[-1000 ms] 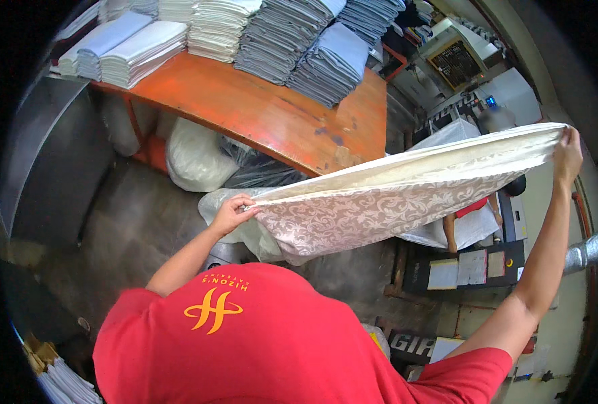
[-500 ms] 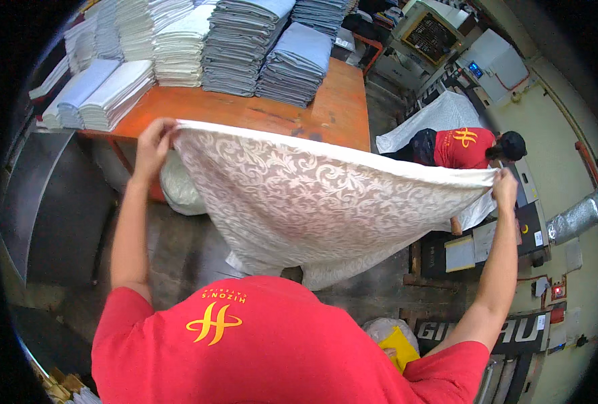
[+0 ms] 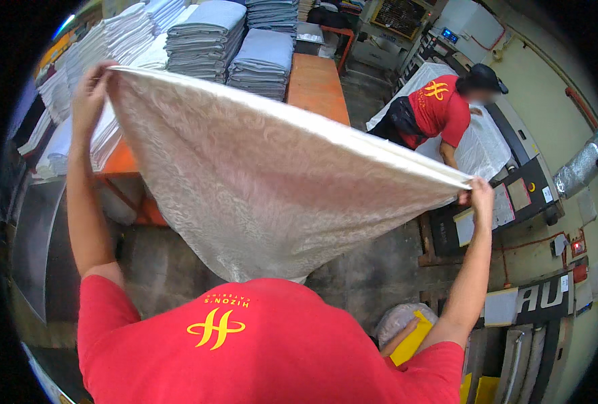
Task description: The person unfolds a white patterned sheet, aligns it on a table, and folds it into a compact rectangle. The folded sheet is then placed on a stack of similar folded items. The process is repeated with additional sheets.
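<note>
A large white patterned cloth, like a tablecloth (image 3: 272, 175), hangs stretched between my two raised hands. Its thick upper edge runs taut from upper left down to the right, and the rest sags toward my chest. My left hand (image 3: 91, 91) is closed on the cloth's left corner, in front of the stacked linens. At the right, my right hand (image 3: 479, 198) grips the other end of the edge, lower than the left. The cloth covers part of the table and the floor behind it.
An orange table (image 3: 318, 84) bears tall stacks of folded blue-grey cloths (image 3: 204, 40) and white ones. A co-worker (image 3: 440, 111) in a red shirt bends over white fabric (image 3: 490, 145) at a long machine on the right. A dark metal panel (image 3: 40, 249) stands at left.
My left hand has risen and moved left, and my right hand has shifted slightly left and down, tilting the cloth's edge. The co-worker has turned and leans over the machine.
</note>
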